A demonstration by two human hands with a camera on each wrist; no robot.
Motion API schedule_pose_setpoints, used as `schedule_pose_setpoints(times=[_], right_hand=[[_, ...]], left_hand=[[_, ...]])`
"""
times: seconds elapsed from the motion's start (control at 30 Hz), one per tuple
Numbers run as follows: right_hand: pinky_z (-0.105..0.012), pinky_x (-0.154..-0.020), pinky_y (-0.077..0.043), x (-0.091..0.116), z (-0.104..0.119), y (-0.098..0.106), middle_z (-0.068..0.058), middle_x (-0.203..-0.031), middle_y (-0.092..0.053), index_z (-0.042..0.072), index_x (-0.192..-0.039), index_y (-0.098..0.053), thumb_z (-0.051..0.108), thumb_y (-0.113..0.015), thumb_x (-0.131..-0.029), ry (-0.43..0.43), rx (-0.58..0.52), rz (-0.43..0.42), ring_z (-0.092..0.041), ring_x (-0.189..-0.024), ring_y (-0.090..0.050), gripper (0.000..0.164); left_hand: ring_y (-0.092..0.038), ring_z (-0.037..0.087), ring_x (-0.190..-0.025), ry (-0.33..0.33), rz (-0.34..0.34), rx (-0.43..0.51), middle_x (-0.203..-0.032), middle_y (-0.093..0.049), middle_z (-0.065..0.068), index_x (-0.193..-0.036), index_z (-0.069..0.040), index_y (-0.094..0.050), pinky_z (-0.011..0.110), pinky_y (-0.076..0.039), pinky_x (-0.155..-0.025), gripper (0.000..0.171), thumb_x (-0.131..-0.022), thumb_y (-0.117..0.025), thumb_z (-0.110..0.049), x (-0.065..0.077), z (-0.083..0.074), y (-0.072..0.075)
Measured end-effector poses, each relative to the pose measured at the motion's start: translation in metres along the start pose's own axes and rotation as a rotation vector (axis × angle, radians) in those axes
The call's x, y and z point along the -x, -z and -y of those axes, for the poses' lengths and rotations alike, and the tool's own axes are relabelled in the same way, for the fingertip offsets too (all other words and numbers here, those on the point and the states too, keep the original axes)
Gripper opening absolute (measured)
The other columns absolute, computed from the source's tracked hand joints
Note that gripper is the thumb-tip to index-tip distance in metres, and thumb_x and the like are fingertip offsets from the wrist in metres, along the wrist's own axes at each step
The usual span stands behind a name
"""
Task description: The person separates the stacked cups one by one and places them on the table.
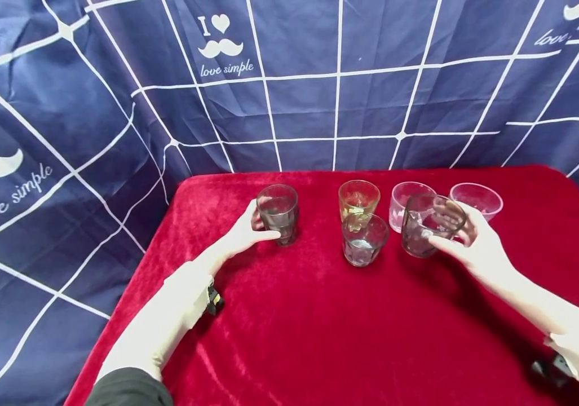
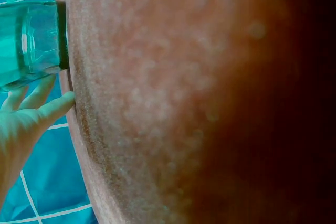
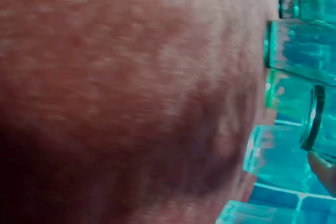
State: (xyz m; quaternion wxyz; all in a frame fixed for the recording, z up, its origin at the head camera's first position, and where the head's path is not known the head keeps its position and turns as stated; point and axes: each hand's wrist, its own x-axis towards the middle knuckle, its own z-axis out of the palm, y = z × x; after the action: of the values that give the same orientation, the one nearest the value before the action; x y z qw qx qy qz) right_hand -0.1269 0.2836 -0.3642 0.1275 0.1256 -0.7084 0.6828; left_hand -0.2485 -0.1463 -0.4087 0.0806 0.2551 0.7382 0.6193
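Note:
At the left of the table, a grey tinted drinking glass [image 1: 283, 210] stands upright. My left hand [image 1: 244, 230] holds it from the left side, thumb across the front and fingers behind. In the left wrist view, the lower fingers [image 2: 55, 107] stretch out beside the glass base. Farther right, my right hand [image 1: 478, 243] grips a second grey glass [image 1: 413, 228], slightly tilted. Its base [image 3: 314, 116] is off the cloth in the right wrist view. A third grey glass [image 1: 363, 248] stands between the hands, in front of a yellow glass [image 1: 358, 194].
A clear pinkish glass [image 1: 397, 210] stands behind the held right glass. Another clear, wide-rimmed glass [image 1: 482, 198] is partly hidden by the right hand. Red cloth [image 1: 319, 332] covers the table. A blue curtain with white lines [image 1: 299, 107] hangs behind and at the left.

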Motion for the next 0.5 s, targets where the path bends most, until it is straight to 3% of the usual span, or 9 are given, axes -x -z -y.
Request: schedule_pose_setpoints(times=[0.17, 0.5], right_hand=[[-0.007, -0.088, -0.041, 0.006, -0.011, 0.000, 0.005, -0.124, -0.055, 0.009, -0.136, -0.044, -0.022, -0.067, -0.076, -0.017, 0.134, -0.002, -0.002, -0.111, -0.054, 0.072], [-0.008, -0.089, -0.042, 0.013, -0.029, 0.001, 0.001, -0.122, -0.054, 0.010, -0.131, -0.042, -0.026, -0.068, -0.073, -0.034, 0.075, 0.047, -0.001, -0.111, -0.055, 0.073]], left_hand=[[-0.048, 0.029, -0.126, 0.010, 0.000, 0.011, -0.142, -0.044, 0.017, -0.144, -0.006, -0.026, 0.042, -0.041, -0.104, 0.082, -0.079, -0.072, 0.012, -0.002, -0.001, 0.001], [-0.047, 0.035, -0.126, 0.016, 0.007, 0.029, -0.142, -0.042, 0.025, -0.144, 0.000, -0.023, 0.046, -0.041, -0.103, 0.082, -0.079, -0.070, 0.015, -0.002, -0.001, 0.000]])
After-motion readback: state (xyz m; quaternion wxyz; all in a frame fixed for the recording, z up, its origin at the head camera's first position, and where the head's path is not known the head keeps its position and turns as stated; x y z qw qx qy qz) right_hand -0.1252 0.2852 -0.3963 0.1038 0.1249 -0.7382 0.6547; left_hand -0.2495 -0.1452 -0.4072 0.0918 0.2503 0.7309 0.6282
